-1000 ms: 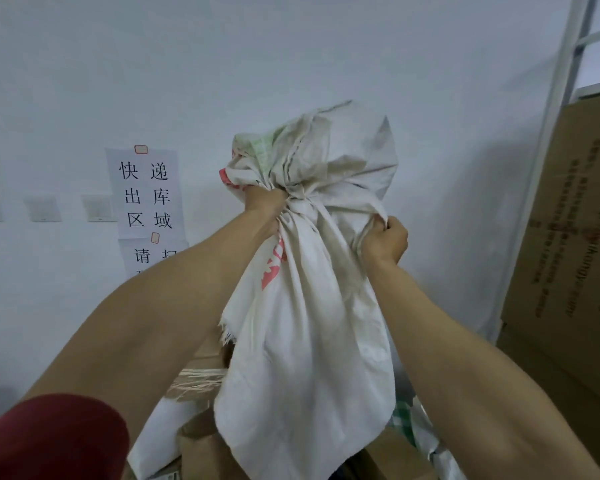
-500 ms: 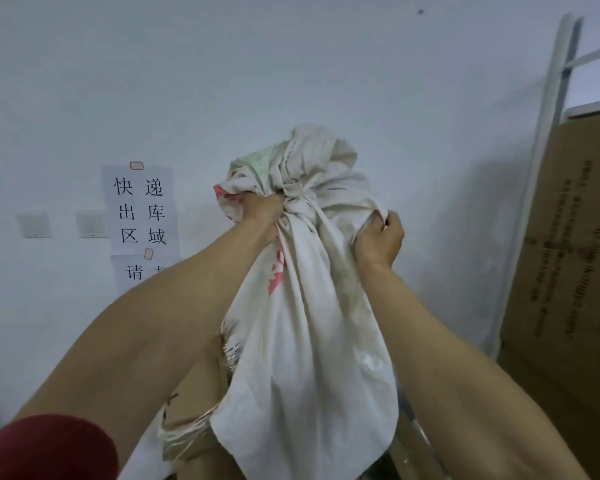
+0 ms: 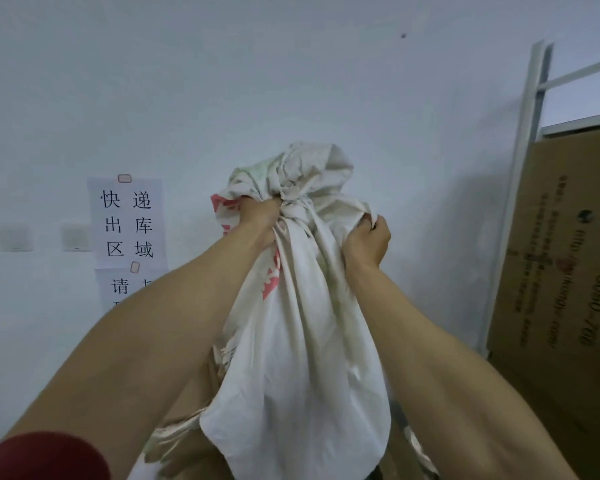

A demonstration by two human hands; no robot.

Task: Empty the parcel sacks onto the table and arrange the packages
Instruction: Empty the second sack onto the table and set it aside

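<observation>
A person holds a white woven sack [image 3: 298, 358] up in front of a pale wall [image 3: 291, 81], both bare arms stretched out and raised. The left hand [image 3: 258, 216] is clenched around the bunched cloth near the sack's top, on its left side. The right hand [image 3: 368, 242] grips a fold of the same cloth on the right, fingers curled tightly into it. Above the two hands the gathered end of the sack bulges in crumpled folds; below them the rest hangs down limp, with red printing showing along its left edge. A dark red sleeve [image 3: 45, 457] covers the left upper arm at the bottom left corner. On the wall to the left, a paper sign [image 3: 127, 223] with black Chinese characters is taped up, with two pale wall plates [image 3: 45, 237] beside it. On the right, a large brown cardboard box [image 3: 561, 271] stands against a white metal frame [image 3: 520, 168]. Brown cardboard and more sacking show dimly under the hanging sack, too hidden to make out.
</observation>
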